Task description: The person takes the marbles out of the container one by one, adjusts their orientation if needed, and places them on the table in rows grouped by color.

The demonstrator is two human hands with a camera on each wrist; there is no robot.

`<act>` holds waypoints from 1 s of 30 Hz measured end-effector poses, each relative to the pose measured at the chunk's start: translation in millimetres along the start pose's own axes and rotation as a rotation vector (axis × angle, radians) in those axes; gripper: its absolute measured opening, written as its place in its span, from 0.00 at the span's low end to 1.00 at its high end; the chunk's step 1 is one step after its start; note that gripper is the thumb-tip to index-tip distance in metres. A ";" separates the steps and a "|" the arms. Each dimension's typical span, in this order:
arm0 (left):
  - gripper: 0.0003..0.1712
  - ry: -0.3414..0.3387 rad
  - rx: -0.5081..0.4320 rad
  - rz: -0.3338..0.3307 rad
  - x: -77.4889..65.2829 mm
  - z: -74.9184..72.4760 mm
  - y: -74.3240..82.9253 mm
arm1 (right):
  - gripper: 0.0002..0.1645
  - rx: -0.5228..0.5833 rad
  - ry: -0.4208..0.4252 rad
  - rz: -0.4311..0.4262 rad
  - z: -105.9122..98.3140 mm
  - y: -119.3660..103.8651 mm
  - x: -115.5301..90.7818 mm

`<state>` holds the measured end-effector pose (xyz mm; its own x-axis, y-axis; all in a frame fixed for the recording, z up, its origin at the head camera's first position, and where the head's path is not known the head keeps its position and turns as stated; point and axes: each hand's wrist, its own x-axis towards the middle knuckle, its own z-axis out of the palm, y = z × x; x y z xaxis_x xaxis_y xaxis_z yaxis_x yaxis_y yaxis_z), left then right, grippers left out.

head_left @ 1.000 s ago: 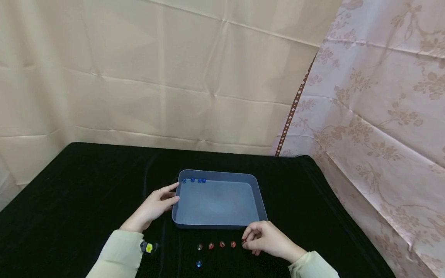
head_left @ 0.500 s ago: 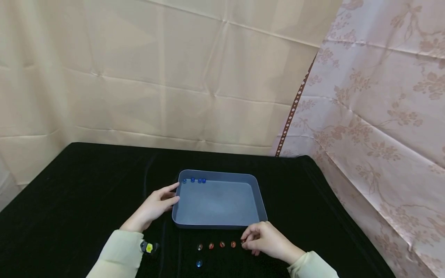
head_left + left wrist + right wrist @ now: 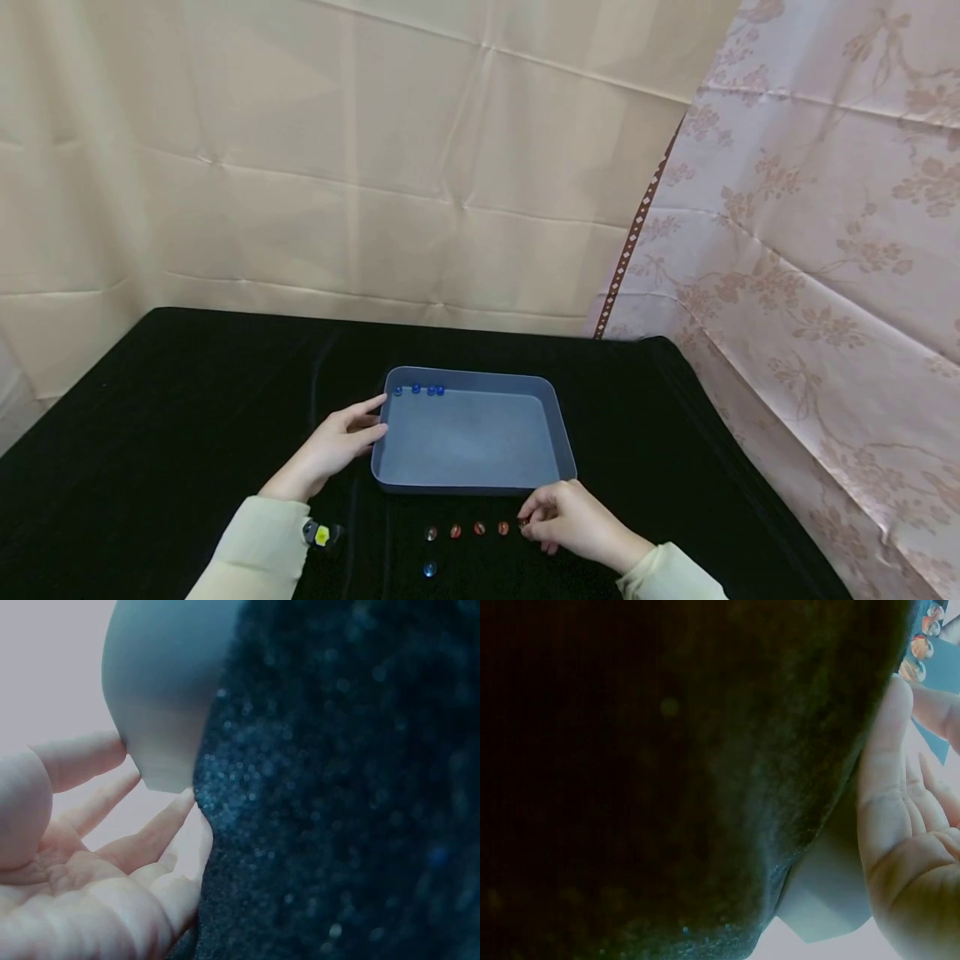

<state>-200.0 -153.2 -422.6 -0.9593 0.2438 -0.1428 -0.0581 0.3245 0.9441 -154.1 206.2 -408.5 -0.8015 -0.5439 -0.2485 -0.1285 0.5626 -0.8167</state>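
In the head view my right hand [image 3: 573,525] pinches a reddish marble [image 3: 524,522] between thumb and forefinger, at the right end of a row on the black cloth. The fingers cover most of that marble. To its left in the row lie red-streaked marbles, the nearest being this red marble [image 3: 503,527], and a clearer marble [image 3: 431,533] ends the row. My left hand [image 3: 341,442] rests its fingertips and thumb, nearly straight, against the left side of a blue-grey tray [image 3: 480,487]. In the left wrist view the fingers [image 3: 154,836] reach the tray's outer wall [image 3: 169,712].
Several dark blue marbles [image 3: 416,388] sit in the tray's far left corner area. A single blue marble [image 3: 430,568] lies on the cloth in front of the row. The black cloth [image 3: 187,417] covers the table, with a cream curtain [image 3: 300,167] behind and a floral curtain [image 3: 825,208] at right.
My right hand has shifted very slightly left, toward the row, still pinching the marble. The left hand, the tray and the other marbles stay where they were.
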 end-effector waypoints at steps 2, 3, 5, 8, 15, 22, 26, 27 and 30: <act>0.33 -0.002 -0.001 0.001 0.0 -0.1 -0.2 | 0.08 0.002 -0.004 0.005 0.1 -0.2 0.2; 0.33 -0.003 -0.004 0.000 0.0 -0.3 -0.1 | 0.08 0.004 -0.007 0.008 -0.1 -0.4 0.3; 0.33 -0.008 -0.009 -0.001 0.0 -0.6 0.0 | 0.08 0.010 -0.010 0.016 -0.3 -0.7 0.1; 0.34 -0.015 -0.014 -0.002 0.0 -1.1 0.1 | 0.09 0.023 -0.014 0.014 -0.6 -0.3 -0.6; 0.34 -0.018 -0.011 -0.002 0.4 -1.5 -0.6 | 0.11 0.012 -0.004 -0.009 -0.9 -1.2 -1.3; 0.33 -0.010 -0.005 -0.005 0.4 -1.1 -0.7 | 0.12 0.012 -0.004 -0.026 -4.8 -3.9 -2.3; 0.33 -0.006 -0.003 -0.009 0.2 -0.7 -0.5 | 0.12 0.026 -0.009 -0.019 -7.6 -8.3 -2.0; 0.33 -0.005 -0.003 -0.012 0.1 -0.5 -0.5 | 0.12 0.032 -0.010 -0.019 -8.1 -9.5 -2.0; 0.33 0.000 -0.007 -0.025 0.0 0.2 -0.5 | 0.12 0.036 -0.003 -0.027 -9.3 -13.8 -1.7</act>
<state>-199.9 -153.2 -423.1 -0.9575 0.2358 -0.1661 -0.0838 0.3238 0.9424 -156.4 205.1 -391.9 -0.7962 -0.5607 -0.2274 -0.1295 0.5250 -0.8412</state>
